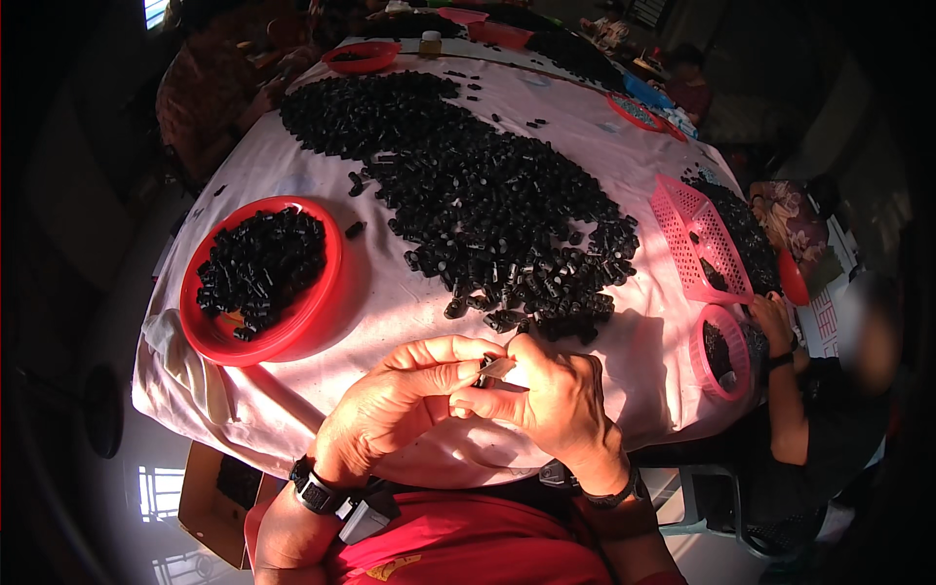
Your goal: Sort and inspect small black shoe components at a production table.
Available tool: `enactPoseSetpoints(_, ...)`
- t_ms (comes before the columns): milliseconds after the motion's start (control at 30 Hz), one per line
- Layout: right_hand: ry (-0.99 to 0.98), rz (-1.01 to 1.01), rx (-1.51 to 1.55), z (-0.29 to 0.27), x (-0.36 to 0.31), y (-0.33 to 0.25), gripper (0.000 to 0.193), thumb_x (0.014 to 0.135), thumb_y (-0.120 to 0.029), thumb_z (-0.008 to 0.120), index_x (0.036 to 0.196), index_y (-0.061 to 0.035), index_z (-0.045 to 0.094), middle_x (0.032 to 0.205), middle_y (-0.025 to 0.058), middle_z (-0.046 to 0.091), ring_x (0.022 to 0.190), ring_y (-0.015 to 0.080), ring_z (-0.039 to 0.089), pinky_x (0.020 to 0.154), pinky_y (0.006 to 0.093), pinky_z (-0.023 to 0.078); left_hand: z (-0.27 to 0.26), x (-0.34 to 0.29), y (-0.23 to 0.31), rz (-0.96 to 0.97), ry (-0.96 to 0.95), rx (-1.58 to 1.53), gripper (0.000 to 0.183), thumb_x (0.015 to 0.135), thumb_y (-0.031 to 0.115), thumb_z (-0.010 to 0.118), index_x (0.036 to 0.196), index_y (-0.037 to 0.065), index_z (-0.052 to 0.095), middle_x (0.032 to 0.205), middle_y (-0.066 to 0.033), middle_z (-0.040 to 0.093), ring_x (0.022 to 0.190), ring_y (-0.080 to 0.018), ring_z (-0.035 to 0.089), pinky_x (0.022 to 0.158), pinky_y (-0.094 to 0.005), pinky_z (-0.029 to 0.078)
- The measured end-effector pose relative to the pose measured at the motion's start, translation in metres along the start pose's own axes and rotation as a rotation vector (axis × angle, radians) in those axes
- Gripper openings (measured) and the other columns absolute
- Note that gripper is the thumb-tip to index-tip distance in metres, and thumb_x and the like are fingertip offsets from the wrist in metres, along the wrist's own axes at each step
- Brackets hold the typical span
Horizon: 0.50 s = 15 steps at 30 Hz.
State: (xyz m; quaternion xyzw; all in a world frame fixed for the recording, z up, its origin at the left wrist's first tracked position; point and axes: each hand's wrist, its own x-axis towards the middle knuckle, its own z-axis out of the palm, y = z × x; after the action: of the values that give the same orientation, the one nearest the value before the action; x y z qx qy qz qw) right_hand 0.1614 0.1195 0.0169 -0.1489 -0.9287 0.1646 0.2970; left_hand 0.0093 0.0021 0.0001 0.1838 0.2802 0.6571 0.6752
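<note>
My left hand (405, 400) and my right hand (561, 400) meet above the near edge of the cloth-covered table. Between left thumb and fingertips I pinch a small black plastic piece (485, 363), mostly covered by my fingers. The right hand is closed around a thin, flat greyish piece (500, 368), like a small blade, held against the black one; its exact kind is unclear. Just beyond my fingers spreads a large heap of small black plastic pieces (487, 195). To the left, a red basin (336, 278) holds more of the same pieces.
Pink perforated baskets (668, 219) stand at the right, near a co-worker's hand (773, 322). A red tray (363, 58) and a small jar (430, 42) sit at the far side. Other people are around the table. A cardboard box (200, 502) rests on the floor at lower left.
</note>
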Motion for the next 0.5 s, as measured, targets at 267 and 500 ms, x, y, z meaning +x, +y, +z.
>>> enactPoseSetpoints(267, -0.049, 0.033, -0.019, 0.0012, -0.0015, 0.0029, 0.05, 0.073, -0.047, 0.079, 0.094, -0.0059, 0.062, 0.07, 0.0068, 0.067, 0.061, 0.0286, 0.068, 0.05, 0.0361, 0.052, -0.0009, 0.0014, 0.0002, -0.023, -0.037, -0.035, 0.029, 0.091, 0.014, 0.064, 0.117, 0.001, 0.063, 0.113, -0.0097, 0.065, 0.102, -0.0184, 0.061, 0.09, -0.0317, 0.048)
enactPoseSetpoints(500, -0.073, 0.037, 0.021, 0.0008, -0.0025, 0.0048, 0.047, 0.074, -0.045, 0.08, 0.093, -0.0054, 0.062, 0.071, 0.0077, 0.068, 0.062, 0.0287, 0.068, 0.051, 0.0362, 0.052, 0.0025, 0.0008, 0.0011, -0.014, -0.043, -0.025, 0.028, 0.091, 0.012, 0.063, 0.116, 0.0, 0.063, 0.111, -0.011, 0.066, 0.099, -0.0194, 0.065, 0.088, -0.0332, 0.052)
